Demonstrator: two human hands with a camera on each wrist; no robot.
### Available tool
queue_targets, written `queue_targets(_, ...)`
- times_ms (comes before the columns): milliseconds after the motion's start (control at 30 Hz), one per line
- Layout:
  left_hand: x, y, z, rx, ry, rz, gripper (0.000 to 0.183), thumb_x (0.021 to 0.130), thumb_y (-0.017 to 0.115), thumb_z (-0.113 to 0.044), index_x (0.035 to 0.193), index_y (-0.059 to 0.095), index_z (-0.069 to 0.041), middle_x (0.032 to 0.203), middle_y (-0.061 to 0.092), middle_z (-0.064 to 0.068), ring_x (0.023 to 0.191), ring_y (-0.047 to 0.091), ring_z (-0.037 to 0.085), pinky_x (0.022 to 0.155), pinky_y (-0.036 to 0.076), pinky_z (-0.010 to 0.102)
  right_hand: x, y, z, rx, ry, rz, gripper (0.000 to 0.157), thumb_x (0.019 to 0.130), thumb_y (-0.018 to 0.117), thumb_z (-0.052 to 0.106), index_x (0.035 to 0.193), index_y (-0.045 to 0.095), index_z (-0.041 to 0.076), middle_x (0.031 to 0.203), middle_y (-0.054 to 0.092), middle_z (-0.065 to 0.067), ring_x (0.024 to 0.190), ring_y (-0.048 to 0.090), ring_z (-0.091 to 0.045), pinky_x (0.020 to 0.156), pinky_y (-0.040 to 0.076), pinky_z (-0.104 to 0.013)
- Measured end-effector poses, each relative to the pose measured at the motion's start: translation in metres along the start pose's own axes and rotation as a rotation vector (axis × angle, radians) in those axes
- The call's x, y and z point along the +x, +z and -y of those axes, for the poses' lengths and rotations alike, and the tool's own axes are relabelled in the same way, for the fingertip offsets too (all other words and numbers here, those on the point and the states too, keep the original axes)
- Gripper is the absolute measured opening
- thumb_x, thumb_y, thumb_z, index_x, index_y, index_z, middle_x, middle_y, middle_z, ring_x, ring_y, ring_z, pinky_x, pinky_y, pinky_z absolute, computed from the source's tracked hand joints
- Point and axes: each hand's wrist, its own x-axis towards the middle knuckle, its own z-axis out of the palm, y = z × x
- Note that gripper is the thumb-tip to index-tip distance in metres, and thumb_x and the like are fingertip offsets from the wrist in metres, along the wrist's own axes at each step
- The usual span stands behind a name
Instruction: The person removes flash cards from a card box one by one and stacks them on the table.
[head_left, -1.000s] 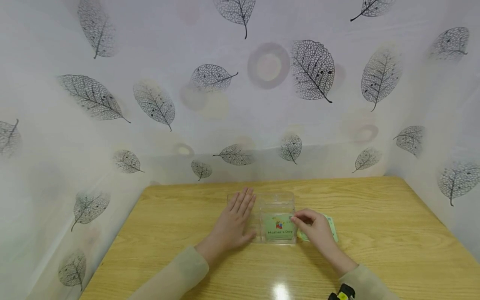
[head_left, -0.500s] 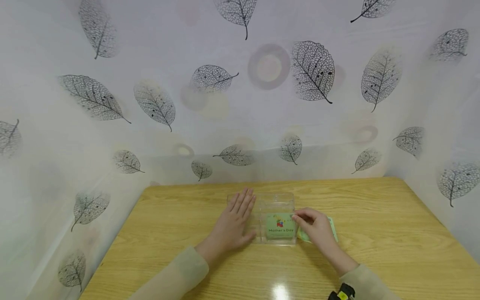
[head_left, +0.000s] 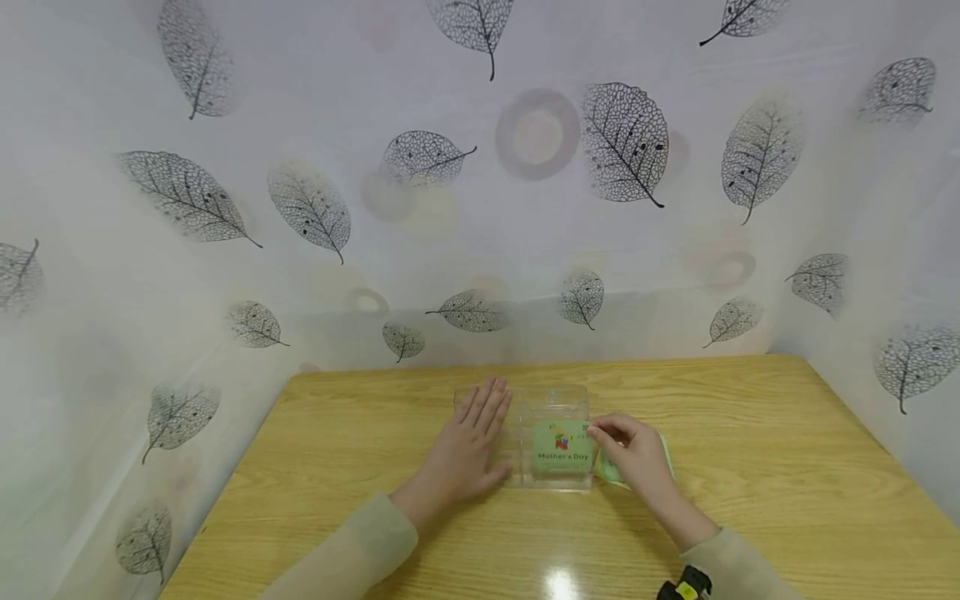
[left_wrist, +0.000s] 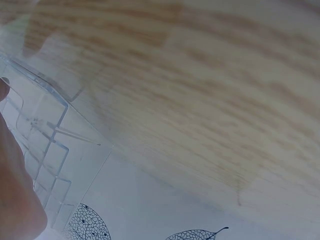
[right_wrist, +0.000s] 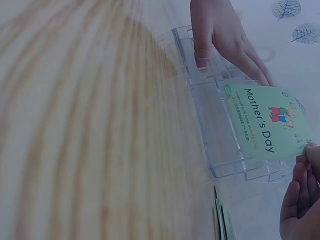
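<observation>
A green card printed "Mother's Day" stands over the right part of a clear plastic compartment organizer. My right hand pinches the card's right edge between thumb and fingers. In the right wrist view the card tilts above the stepped compartments. My left hand lies on the organizer's left part, fingers straight and pointing away. Part of the left hand also shows beside the clear dividers in the left wrist view.
More green cards lie on the wooden table right of the organizer, partly hidden under my right hand. Their edges show as a low stack in the right wrist view. A leaf-patterned cloth rises behind the table.
The card in my right hand has risen slightly and shifted a little to the right, with the right hand moving along. My left hand has stayed in place.
</observation>
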Motion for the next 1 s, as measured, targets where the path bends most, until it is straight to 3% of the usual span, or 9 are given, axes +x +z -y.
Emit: queue_targets(1000,0.0,-0.002,0.0,0.005,0.002,0.027,0.103,0.101,0.037,-0.077,0.169,0.016,-0.002,0.179,0.006,0.019,0.168,0.011,0.035,0.138,0.016,0.044,0.0,-0.012,-0.004,0.034,-0.012,-0.036,0.011,0.099,0.071,0.001,0.105,0.077,-0.007,0.097,0.077,-0.019,0.074,0.056,0.003,0.064,0.051,-0.015)
